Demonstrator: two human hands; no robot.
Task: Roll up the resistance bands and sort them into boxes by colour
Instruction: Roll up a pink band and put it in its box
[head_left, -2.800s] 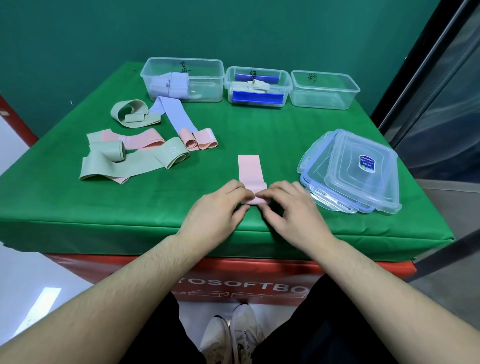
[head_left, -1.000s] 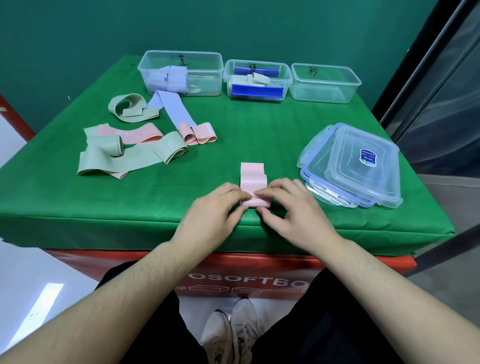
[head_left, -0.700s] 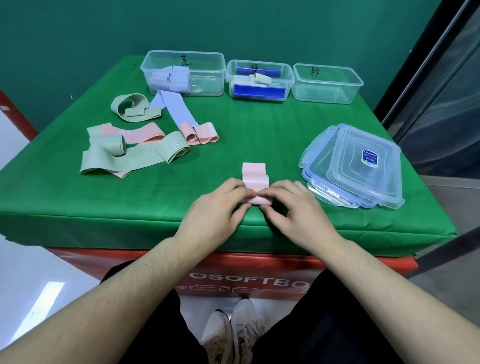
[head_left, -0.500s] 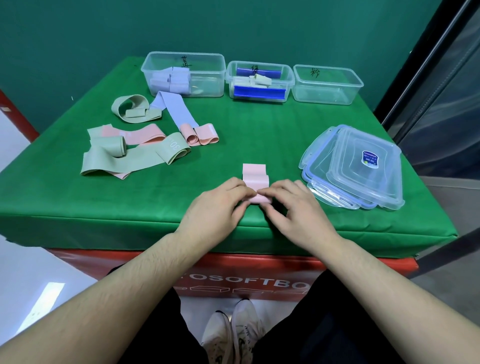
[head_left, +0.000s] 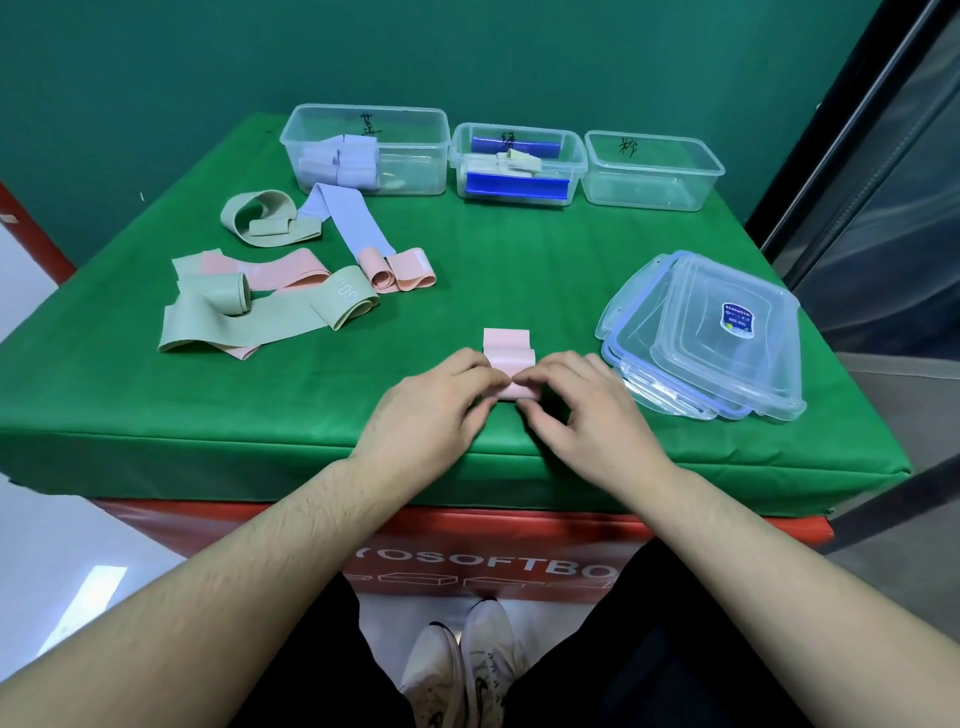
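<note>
Both your hands pinch the pink resistance band (head_left: 508, 358) at lower centre of the frame on the green table (head_left: 519, 270): left hand (head_left: 434, 410) and right hand (head_left: 587, 415) curl fingertips over its rolled near end.

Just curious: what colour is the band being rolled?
Pale pink band, clearest in the head view.

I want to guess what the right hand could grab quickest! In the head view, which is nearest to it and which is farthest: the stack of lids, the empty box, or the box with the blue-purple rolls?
From the right hand:
1. Stack of lids, just to its right.
2. Empty box, back right.
3. Box with blue-purple rolls, back left.
</note>
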